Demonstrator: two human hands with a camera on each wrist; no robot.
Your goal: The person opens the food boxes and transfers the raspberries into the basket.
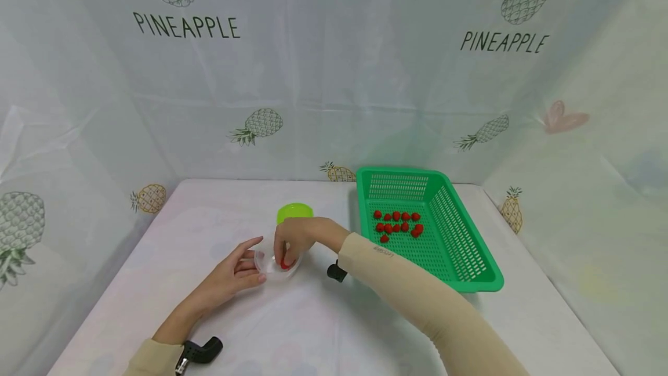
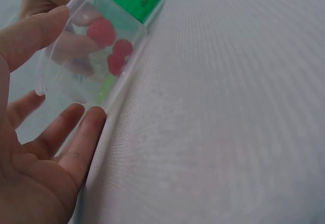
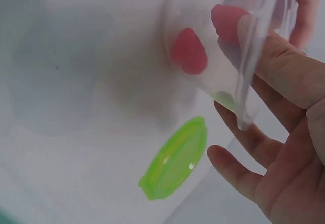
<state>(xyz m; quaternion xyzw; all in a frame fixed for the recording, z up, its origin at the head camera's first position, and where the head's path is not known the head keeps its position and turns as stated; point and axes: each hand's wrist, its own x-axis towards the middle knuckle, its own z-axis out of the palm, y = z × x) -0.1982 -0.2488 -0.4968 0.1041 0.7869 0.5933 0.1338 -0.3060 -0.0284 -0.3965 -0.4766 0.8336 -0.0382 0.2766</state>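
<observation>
A clear plastic cup [image 1: 273, 266] stands on the white table, mid-left. My left hand [image 1: 249, 264] steadies it with straight fingers [image 2: 84, 132] against its side and the thumb near the rim. From above, my right hand [image 1: 286, 255] reaches into the cup and pinches a red berry [image 3: 228, 23] at its fingertips. Through the cup's wall [image 2: 76, 76] I see other red berries [image 2: 101, 31] inside. One loose berry [image 3: 188, 51] lies inside the cup [image 3: 203, 76].
A lime green lid [image 1: 294, 212] lies on the table just behind the cup, also visible as the lid [image 3: 175, 158]. A green basket [image 1: 469, 248] with several red berries [image 1: 396, 222] stands to the right. Pineapple-print sheets wall the table.
</observation>
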